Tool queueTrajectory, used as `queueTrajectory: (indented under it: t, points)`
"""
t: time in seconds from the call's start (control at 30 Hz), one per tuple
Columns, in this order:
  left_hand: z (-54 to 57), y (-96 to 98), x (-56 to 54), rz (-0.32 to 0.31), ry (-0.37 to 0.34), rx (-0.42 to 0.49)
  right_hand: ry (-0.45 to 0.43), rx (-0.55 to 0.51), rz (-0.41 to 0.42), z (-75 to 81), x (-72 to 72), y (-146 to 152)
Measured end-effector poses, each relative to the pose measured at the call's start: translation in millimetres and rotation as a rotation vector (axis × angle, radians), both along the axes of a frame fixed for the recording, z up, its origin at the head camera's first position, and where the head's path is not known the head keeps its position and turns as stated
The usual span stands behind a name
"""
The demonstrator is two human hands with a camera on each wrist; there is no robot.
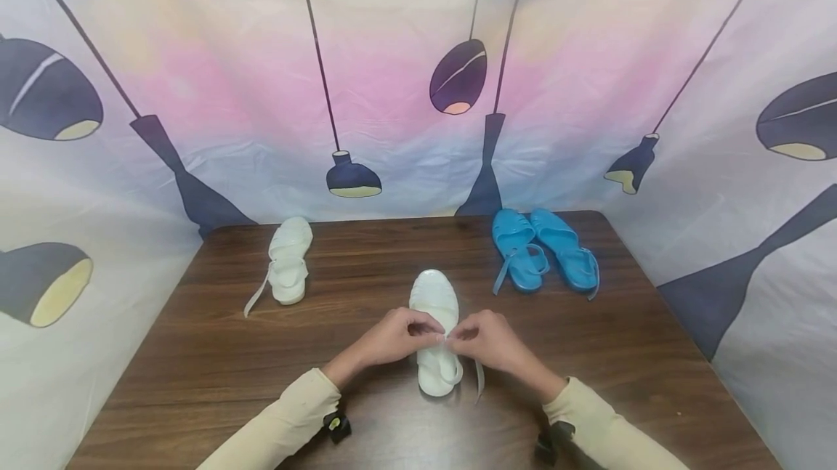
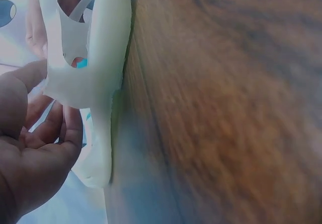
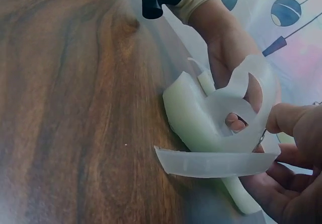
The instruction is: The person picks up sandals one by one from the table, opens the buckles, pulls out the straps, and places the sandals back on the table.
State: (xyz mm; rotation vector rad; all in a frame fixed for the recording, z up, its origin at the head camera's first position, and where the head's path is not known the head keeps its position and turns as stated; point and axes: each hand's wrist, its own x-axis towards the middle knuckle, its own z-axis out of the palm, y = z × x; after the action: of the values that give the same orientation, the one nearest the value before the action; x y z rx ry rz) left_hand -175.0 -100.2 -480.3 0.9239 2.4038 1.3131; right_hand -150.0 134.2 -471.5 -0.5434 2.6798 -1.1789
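A white jelly sandal (image 1: 434,294) lies flat near the middle of the table, toe pointing away from me. My left hand (image 1: 397,337) comes in from its left and pinches the ankle strap over the sandal with thumb and fingers. From the other side my right hand (image 1: 490,341) pinches the same strap, fingertips almost meeting the left ones. In the right wrist view a small metal buckle (image 3: 261,139) shows by the right thumb, and the loose strap end (image 3: 216,164) sticks out beside the heel. Fingers partly hide the buckle.
Another white sandal (image 1: 290,252), its strap undone, lies at the back left of the wooden table (image 1: 216,354). At the back right sit two blue sandals, a left one (image 1: 515,237) and a right one (image 1: 562,245). A printed curtain (image 1: 392,92) hangs behind the table.
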Motion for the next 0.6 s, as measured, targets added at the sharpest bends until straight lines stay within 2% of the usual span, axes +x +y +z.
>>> queueTrajectory:
  t: [0.2, 0.5, 0.6]
  points:
    - [2.6, 4.9, -2.0, -0.034, 0.010, -0.004, 0.000, -0.026, -0.014, 0.3, 2.6, 3.3]
    - [2.4, 3.3, -0.3, -0.019, -0.004, -0.005, -0.088, -0.117, 0.003, -4.8, -1.6, 6.2]
    - [1.5, 2.3, -0.1, -0.017, -0.004, 0.004, -0.085, -0.118, 0.007, -6.1, -1.8, 6.4]
